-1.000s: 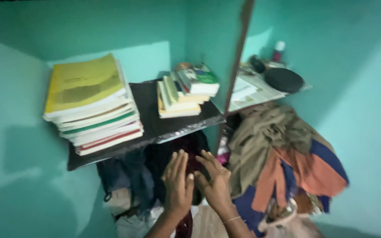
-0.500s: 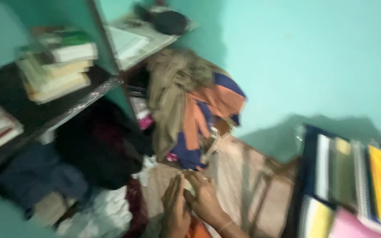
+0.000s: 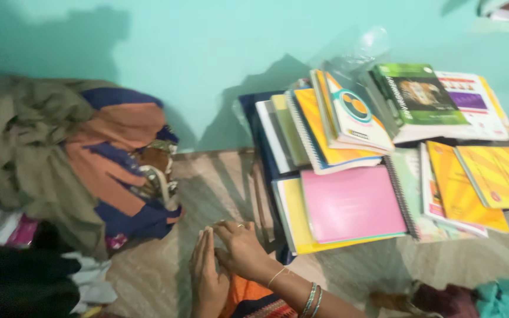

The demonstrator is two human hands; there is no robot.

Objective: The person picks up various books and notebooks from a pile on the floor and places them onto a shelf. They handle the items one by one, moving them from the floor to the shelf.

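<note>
My left hand (image 3: 205,277) is held flat with its fingers pointing up, low in the middle of the view. My right hand (image 3: 241,250), with a ring and bangles at the wrist, rests against it, fingers curved over the left palm. Neither hand holds anything. Just to the right of them lies a spread of books on the floor, with a pink notebook (image 3: 351,203) nearest, over a yellow one (image 3: 290,212). To the left is a heap of clothes (image 3: 83,159) in olive, orange and blue.
More books lie stacked against the teal wall (image 3: 207,47): a green-covered book (image 3: 419,94), spiral notebooks (image 3: 325,123) and yellow books (image 3: 490,176). Dark and white cloth (image 3: 25,277) lies at the lower left, teal cloth (image 3: 508,297) at the lower right. Beige floor (image 3: 148,277) shows around my hands.
The view has swung right and down, from the shelves of books to the books on the floor. My hands have stayed pressed together, low in the view.
</note>
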